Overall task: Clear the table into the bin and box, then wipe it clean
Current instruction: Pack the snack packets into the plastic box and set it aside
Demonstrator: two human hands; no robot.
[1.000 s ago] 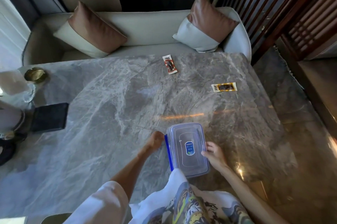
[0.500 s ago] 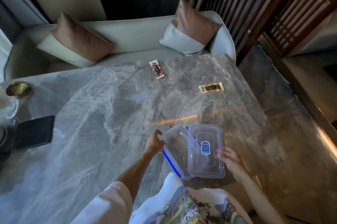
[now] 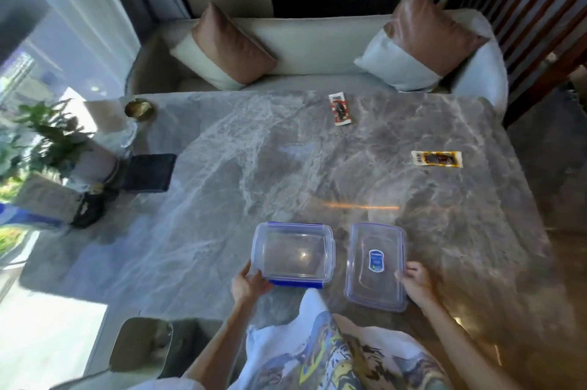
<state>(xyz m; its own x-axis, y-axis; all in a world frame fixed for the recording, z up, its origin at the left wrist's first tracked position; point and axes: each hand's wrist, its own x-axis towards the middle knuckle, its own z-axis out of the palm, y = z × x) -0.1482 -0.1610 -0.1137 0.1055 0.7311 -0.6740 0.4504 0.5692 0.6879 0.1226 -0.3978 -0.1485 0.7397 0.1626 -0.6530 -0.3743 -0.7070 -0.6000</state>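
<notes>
A clear plastic box (image 3: 293,254) with blue clips stands open and empty at the near edge of the grey marble table (image 3: 254,167). My left hand (image 3: 249,284) grips its near left corner. Its clear lid (image 3: 376,265), with a blue sticker, lies flat just to the right, and my right hand (image 3: 414,281) holds its right edge. Two snack wrappers lie farther off: a red and white one (image 3: 340,109) near the far edge and a yellow and white one (image 3: 437,158) at the right.
A black pad (image 3: 149,172), a brass dish (image 3: 139,109), a glass vessel (image 3: 122,135) and a potted plant (image 3: 54,141) crowd the table's left end. A cream sofa (image 3: 317,49) with two cushions runs behind. A bin (image 3: 139,343) stands at the lower left by my leg.
The lid has come off the box: my right hand carried it to the right and laid it flat, while my left hand turned the open box beside it.
</notes>
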